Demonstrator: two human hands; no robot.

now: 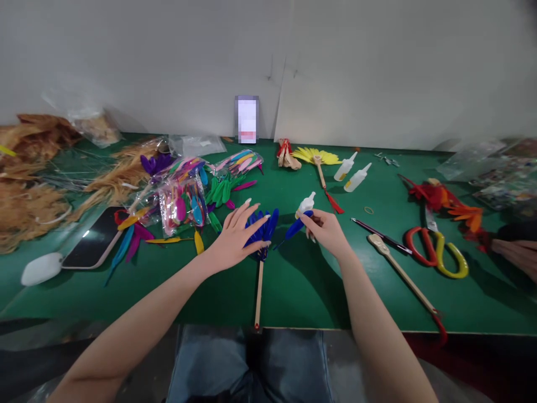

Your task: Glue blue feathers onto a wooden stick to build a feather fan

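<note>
My right hand [322,230] pinches a single blue feather [294,226] between thumb and fingertips, its thin quill end pointing down and left. My left hand [239,229] is spread out over the blue feathers [271,224] of a small fan lying in front of me; its fingers rest on them and partly cover them. From this fan a slim wooden handle [259,291] runs toward the table's front edge. Just behind my right fingertips stands a small white glue bottle [307,202].
Left are a phone [94,238], a white case [42,268], bagged feathers [180,204] and loose green feathers [224,189]. A yellow feather fan [318,157] and two glue bottles [356,178] lie behind. Right are a pen [380,235], a wooden handle [405,271], scissors [436,249] and another person's hand [516,254].
</note>
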